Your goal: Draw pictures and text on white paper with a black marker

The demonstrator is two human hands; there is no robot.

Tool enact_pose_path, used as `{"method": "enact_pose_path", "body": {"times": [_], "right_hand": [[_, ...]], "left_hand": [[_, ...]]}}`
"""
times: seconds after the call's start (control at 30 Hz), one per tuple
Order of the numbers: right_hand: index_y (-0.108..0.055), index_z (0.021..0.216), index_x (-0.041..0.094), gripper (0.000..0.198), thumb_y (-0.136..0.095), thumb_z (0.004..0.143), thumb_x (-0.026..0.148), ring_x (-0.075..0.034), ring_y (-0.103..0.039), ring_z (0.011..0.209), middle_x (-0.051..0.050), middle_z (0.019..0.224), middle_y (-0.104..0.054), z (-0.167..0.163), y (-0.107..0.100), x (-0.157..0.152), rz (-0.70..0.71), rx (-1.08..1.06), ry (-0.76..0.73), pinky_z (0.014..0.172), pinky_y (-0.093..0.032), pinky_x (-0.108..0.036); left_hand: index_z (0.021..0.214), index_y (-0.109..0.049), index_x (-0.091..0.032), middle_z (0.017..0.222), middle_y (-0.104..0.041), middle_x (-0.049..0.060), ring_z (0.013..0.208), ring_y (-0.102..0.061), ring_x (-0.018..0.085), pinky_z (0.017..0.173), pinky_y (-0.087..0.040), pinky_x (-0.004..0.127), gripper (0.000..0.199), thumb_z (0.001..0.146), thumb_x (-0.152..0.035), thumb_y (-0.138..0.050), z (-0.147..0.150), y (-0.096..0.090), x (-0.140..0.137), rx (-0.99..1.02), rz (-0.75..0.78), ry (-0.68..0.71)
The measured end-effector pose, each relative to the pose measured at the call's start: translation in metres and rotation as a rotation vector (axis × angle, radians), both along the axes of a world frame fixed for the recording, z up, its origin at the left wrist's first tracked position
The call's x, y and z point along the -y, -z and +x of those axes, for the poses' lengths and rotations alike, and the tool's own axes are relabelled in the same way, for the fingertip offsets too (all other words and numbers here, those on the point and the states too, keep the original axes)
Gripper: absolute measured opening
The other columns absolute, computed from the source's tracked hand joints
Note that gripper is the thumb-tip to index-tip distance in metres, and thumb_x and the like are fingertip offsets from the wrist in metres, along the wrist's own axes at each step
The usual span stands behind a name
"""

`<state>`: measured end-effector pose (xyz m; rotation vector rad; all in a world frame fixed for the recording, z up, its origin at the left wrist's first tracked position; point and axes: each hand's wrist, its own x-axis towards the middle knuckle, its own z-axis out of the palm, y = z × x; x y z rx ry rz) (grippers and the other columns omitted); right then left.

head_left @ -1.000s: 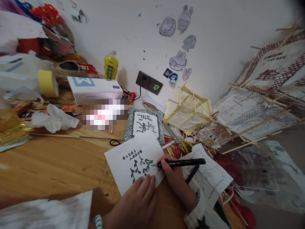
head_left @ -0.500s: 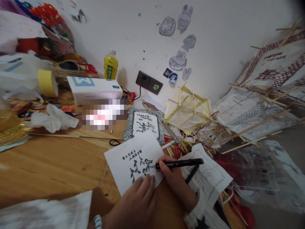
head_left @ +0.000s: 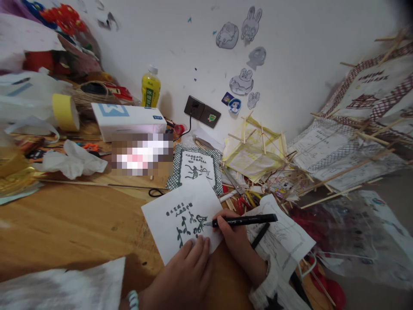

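Note:
A white sheet of paper (head_left: 155,215) lies on the wooden table, bearing dark green writing and a plant drawing. My left hand (head_left: 183,271) rests flat on its lower edge, fingers stretched out. Pinched in my right hand (head_left: 234,234) is a black marker pen (head_left: 245,219), its tip at the drawing's right side. Whether the tip touches the paper I cannot tell. Behind the sheet, partly covered by it, lies a card with a green patterned border (head_left: 217,168). More drawn paper (head_left: 290,232) lies right of my right wrist, with a dark pen (head_left: 260,236) beside it.
Pliers (head_left: 251,199), scissors (head_left: 232,181) and thin sticks crowd the table beyond my right hand. Yellow paper-and-stick frames (head_left: 254,153) lean near the wall. A white box (head_left: 129,120) and a yellow bottle (head_left: 150,88) stand at the back. Crumpled tissue (head_left: 72,159) lies left.
The marker pen and my right fingers have shifted very slightly to the right. My left hand stays in place on the paper.

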<state>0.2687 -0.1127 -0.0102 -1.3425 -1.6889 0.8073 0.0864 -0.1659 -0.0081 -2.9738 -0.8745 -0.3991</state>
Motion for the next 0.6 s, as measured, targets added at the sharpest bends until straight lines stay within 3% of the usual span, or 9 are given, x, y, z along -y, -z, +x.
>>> {"method": "enact_pose_path", "body": {"times": [0.3,0.6], "right_hand": [[-0.055,0.064,0.020,0.022,-0.048,0.084,0.029,-0.015,-0.050,0.055,0.002,0.056,-0.054,-0.0025,0.0003,-0.0013,0.003,-0.052,0.188,0.052,-0.039,-0.026],[-0.056,0.063,0.021,0.021,-0.051,0.081,0.029,-0.015,-0.052,0.056,0.002,0.054,-0.055,-0.0035,-0.0003,-0.0010,-0.027,-0.023,0.136,0.056,-0.041,-0.027]], "left_hand": [[0.120,-0.062,-0.007,0.128,-0.057,0.020,0.117,-0.052,0.031,0.093,-0.040,0.042,0.041,0.096,-0.034,-0.042,-0.0007,0.0021,0.0031,0.015,0.013,-0.014],[0.124,-0.059,-0.006,0.131,-0.055,0.022,0.117,-0.051,0.031,0.093,-0.039,0.043,0.044,0.096,-0.037,-0.043,0.0006,0.0007,0.0000,-0.002,-0.022,-0.011]]}}
